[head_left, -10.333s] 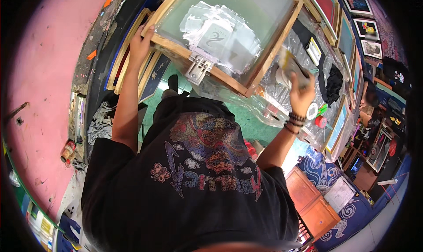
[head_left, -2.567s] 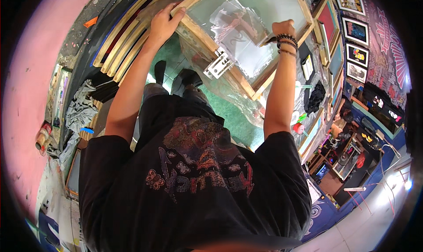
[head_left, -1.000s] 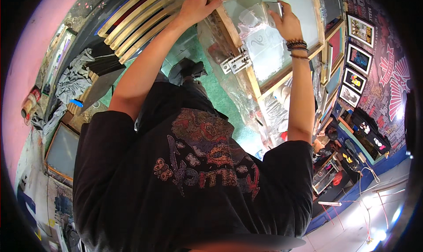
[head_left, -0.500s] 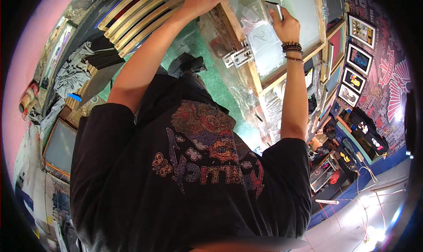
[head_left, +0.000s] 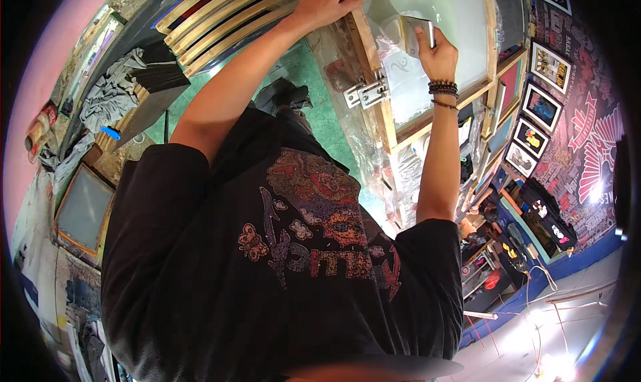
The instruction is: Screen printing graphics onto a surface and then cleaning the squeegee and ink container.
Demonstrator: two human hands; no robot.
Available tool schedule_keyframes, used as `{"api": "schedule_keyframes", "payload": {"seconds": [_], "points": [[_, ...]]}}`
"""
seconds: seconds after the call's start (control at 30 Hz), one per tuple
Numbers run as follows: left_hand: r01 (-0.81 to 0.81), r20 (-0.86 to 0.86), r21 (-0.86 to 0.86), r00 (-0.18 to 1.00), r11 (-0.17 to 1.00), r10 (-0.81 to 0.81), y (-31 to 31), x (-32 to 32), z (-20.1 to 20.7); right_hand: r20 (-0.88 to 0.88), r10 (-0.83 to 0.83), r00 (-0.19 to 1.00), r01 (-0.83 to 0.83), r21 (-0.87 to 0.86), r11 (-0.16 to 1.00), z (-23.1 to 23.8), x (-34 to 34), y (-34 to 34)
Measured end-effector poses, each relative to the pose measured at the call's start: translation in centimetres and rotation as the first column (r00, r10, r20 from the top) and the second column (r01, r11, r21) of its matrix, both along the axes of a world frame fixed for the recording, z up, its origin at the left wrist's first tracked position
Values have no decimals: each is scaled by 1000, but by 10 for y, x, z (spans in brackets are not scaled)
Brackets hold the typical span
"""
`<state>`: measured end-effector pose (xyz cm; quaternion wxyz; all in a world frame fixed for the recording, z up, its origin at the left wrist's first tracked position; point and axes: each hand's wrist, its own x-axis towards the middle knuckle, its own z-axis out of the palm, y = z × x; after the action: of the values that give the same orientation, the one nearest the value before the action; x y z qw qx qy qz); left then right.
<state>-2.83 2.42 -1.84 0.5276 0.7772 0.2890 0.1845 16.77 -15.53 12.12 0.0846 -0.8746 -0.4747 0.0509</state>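
A wooden-framed printing screen with pale, whitish mesh lies ahead of me on the right. At its far left corner, my left hand grips the wood, thumb along the edge; some fingertips are cut off by the picture's top. My right hand, with dark beads at the wrist, is closed around a small flat squeegee with a shiny metal edge. The squeegee is tilted over the mesh; whether its lower edge touches cannot be told. A faint line design shows below it. Metal hinge clamps sit on the frame's near left side.
Wooden slats stand at the far left, near crumpled grey cloth on a dark stack. Clear plastic sheeting hangs beside the screen over a green floor. More frames and framed pictures line the right.
My right hand has tipped the squeegee, so its face and metal edge now show differently, and it covers less of the mesh design. My left hand stays at the frame corner. The view has shifted slightly.
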Motion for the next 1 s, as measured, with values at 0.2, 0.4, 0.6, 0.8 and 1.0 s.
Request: {"api": "schedule_keyframes", "payload": {"seconds": [0.2, 0.4, 0.6, 0.8, 1.0], "points": [[70, 14, -104, 998, 992, -69, 2, -3, 13, -88, -15, 996, 18, 32, 999, 1, -15, -1], [-4, -10, -82, 1000, 997, 4, -1, -2, 4, -141, 14, 990, -12, 19, 1000, 2, -15, -7], [-129, 23, 214, 992, 968, 127, -7, 14, -26, -673, -92, 734, 93, -35, 995, -17, 54, -22], [-73, -39, 192, 996, 979, 82, -3, 4, -17, -936, -241, 258, 548, -64, 834, -52, 79, -56], [-34, -77, 130, 996, 991, 45, -2, 0, 5, -993, 79, 92, 791, 121, 599, -57, 82, -110]]}}
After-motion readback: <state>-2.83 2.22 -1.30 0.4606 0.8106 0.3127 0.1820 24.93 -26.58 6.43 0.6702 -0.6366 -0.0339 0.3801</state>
